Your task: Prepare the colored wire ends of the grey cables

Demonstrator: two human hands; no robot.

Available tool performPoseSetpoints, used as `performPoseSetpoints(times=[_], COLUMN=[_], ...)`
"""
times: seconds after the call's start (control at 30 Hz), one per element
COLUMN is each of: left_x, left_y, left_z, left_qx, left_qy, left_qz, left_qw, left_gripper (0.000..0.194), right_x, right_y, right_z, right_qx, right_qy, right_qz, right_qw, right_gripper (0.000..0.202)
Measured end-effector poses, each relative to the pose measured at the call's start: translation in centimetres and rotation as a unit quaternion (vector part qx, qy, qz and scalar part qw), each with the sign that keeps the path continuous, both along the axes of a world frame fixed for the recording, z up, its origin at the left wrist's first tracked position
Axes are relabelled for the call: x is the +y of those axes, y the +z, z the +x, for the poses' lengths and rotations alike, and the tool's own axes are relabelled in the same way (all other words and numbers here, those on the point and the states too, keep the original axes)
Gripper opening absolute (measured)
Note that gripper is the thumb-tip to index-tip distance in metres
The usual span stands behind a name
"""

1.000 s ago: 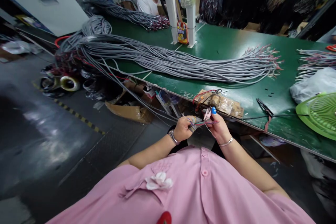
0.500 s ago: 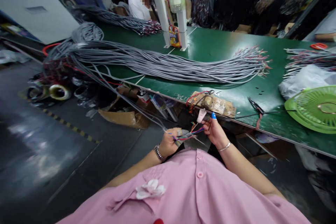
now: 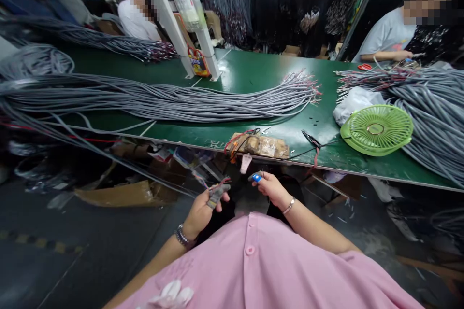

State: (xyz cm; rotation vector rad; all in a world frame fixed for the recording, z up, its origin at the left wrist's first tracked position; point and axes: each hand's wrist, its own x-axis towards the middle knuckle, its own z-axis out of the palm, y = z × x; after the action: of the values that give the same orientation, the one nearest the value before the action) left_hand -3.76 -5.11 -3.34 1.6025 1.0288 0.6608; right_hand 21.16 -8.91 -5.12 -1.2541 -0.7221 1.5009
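Observation:
My left hand [image 3: 205, 210] is closed around the end of a grey cable, whose thin coloured wires [image 3: 219, 185] stick out past the taped thumb. To its right, my right hand [image 3: 270, 187] is pinched, with blue tape on one finger; what lies between the fingertips is too small to make out. The two hands are apart, in front of the bench edge. Just above them a small pale pink piece [image 3: 245, 163] hangs at the edge, below a taped cardboard block [image 3: 261, 145] with red and black leads.
A long bundle of grey cables [image 3: 163, 101] lies along the green bench [image 3: 250, 65]. Black pliers [image 3: 311, 138], a green fan [image 3: 377, 129], a plastic bag [image 3: 357, 102] and more cables [image 3: 431, 111] are at the right. White posts [image 3: 181, 55] stand behind. Two people are across the bench.
The view has swung right, bringing a second person into sight. My hands have moved farther apart, and my right hand is now away from the coloured wires and the pink piece.

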Motion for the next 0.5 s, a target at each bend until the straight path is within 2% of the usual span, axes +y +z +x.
performPoseSetpoints(times=[0.1, 0.2, 0.3, 0.5], left_x=[-0.6, -1.2, -1.0, -0.5], left_y=[0.9, 1.7, 1.8, 0.8], left_z=[0.9, 1.9, 2.5, 2.3], left_qx=[0.029, 0.028, -0.011, -0.066], left_qy=[-0.050, -0.088, -0.075, -0.051], left_qz=[-0.058, -0.116, -0.156, -0.214], left_qw=[0.997, 0.989, 0.985, 0.973], left_gripper=[0.043, 0.045, 0.041, 0.034], right_x=[-0.7, -1.1, -1.1, -0.3], right_y=[0.8, 1.4, 1.8, 2.5], right_z=[-0.5, -0.8, -0.8, -1.4], right_qx=[-0.062, -0.081, -0.061, -0.005], right_qy=[0.050, 0.092, 0.113, 0.178], right_qz=[0.047, 0.112, 0.118, 0.084], right_qw=[0.996, 0.986, 0.985, 0.980], right_gripper=[0.029, 0.028, 0.038, 0.051])
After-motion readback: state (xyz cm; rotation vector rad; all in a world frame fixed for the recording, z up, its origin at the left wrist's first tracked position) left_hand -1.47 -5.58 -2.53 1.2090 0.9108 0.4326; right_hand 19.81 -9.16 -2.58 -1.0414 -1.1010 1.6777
